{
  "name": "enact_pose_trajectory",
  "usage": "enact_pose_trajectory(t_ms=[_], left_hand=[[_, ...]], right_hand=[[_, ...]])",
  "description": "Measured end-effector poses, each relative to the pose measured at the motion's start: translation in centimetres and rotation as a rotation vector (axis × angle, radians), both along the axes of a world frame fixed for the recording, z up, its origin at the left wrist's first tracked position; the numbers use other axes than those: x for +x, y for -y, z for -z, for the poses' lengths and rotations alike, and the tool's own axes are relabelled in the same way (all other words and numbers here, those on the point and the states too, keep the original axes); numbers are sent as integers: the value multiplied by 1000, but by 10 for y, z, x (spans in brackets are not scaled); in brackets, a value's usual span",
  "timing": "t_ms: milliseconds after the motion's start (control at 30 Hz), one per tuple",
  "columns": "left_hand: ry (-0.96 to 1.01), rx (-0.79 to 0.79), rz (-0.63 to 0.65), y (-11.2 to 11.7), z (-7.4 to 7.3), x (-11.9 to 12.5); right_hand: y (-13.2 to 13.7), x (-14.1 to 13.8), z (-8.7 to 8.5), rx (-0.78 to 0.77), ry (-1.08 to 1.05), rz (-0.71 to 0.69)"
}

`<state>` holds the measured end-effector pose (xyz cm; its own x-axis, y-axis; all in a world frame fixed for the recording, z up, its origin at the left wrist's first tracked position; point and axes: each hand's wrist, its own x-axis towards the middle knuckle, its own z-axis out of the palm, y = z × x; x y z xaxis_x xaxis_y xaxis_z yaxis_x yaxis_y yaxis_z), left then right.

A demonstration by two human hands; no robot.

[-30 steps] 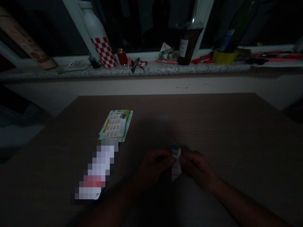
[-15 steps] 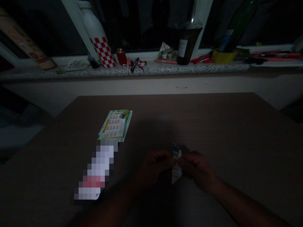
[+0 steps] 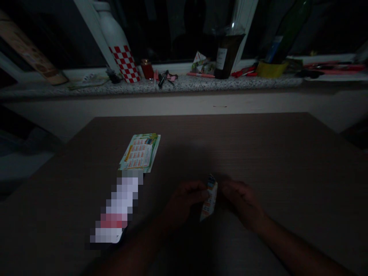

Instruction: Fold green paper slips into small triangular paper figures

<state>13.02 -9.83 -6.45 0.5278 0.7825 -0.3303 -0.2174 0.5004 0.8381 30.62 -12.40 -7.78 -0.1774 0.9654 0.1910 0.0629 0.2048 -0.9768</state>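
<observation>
A small folded strip of printed paper (image 3: 211, 201), pointed at both ends, stands tilted above the table. Pinched at its left edge, it is held by my left hand (image 3: 186, 197), with thumb and fingers closed. My right hand (image 3: 241, 201) is just right of the paper, with a narrow dark gap between them. It holds nothing, and its fingers are loosely curved; the dim light hides their detail. To the left lies a stack of printed cards (image 3: 139, 153) with calendar-like grids.
A phone-like device (image 3: 120, 203) with a blurred-out screen lies below the cards on the brown table (image 3: 258, 145). Along the windowsill (image 3: 186, 85) stand a red-checked white bottle (image 3: 126, 63), a small red jar (image 3: 147, 69), a dark labelled cup (image 3: 227, 57) and a green bottle (image 3: 290, 34).
My right hand has let go of the folded paper and drawn slightly right. The paper has tilted and shifted a little left in my left hand.
</observation>
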Motion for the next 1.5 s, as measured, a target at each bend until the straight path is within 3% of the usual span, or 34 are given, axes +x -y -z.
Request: enact_pose_trajectory(t_ms=[100,200,300,367,500,633,833,1067,1333,1500], left_hand=[[-6,-46,24,-2,-4,-3],[10,-44,107,-3,-5,-6],[-71,20,212,-6,-6,-11],[-225,153,241,-8,-11,-15],[-468,622,149,-8,-25,-21],[-606,786,207,-4,-28,-21],[-595,627,198,-4,-17,-18],[-400,429,222,-6,-24,-16],[-441,496,104,-7,-20,-23],[-372,447,-8,-3,-17,-20]], right_hand=[[-3,6,-6,239,169,141],[-6,11,-12,431,332,73],[-8,13,-15,523,336,-29],[-8,13,-16,529,307,-63],[-8,15,-17,448,316,-60],[-5,16,-17,382,339,-47],[-3,13,-19,284,345,-19],[-2,10,-25,160,176,-79],[-3,16,-19,62,142,-22],[-3,14,-21,53,145,-21]])
